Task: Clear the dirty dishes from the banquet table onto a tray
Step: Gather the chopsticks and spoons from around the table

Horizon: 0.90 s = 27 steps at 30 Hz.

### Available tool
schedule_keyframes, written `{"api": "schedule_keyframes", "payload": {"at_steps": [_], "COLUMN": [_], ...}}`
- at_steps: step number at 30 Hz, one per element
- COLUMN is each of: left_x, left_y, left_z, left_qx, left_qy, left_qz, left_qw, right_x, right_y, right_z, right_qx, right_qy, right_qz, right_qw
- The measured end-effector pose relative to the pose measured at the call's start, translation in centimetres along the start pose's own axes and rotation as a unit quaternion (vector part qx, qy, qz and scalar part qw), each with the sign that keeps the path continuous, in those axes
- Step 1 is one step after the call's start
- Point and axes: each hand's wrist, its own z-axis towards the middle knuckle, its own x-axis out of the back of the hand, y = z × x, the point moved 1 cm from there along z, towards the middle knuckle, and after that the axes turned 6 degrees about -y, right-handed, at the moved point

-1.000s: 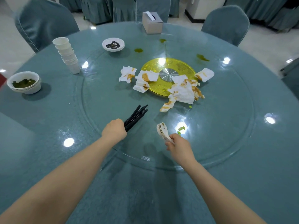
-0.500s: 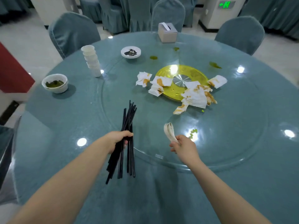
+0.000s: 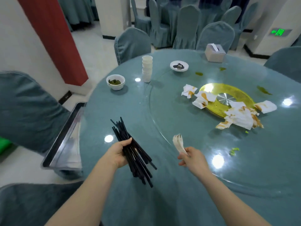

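The left hand (image 3: 117, 154) grips a bundle of black chopsticks (image 3: 132, 150) above the worktop (image 3: 162, 201), near the metal tray (image 3: 65, 141) at its edge; the right hand (image 3: 193, 158) clasps stacked white spoons (image 3: 178, 142).

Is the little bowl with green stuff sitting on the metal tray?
No, the little bowl sits on the table near its edge, while the metal tray is off to the side, beside the table.

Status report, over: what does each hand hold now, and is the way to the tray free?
Left hand grips black chopsticks. Right hand holds stacked spoons. Metal tray left of table edge, nothing between.
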Motion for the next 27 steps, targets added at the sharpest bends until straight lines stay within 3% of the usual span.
{"api": "schedule_keyframes", "payload": {"at_steps": [8, 19, 27], "left_x": [9.8, 26.1, 35.6], "left_y": [5.1, 11.1, 14.5], "left_z": [-11.3, -27.1, -34.7], "left_qx": [-0.097, -0.177, -0.232], "left_qy": [-0.040, -0.066, -0.022], "left_qz": [-0.139, -0.198, -0.217], "left_qw": [0.985, 0.962, 0.948], "right_x": [-11.0, -27.6, -37.0], "right_y": [-6.4, -16.1, -24.8], "right_z": [-2.2, -13.2, -18.9], "right_qx": [0.028, 0.139, 0.201], "right_qy": [-0.066, -0.080, -0.136], "right_qz": [0.008, 0.009, -0.019], "right_qw": [0.997, 0.987, 0.970]}}
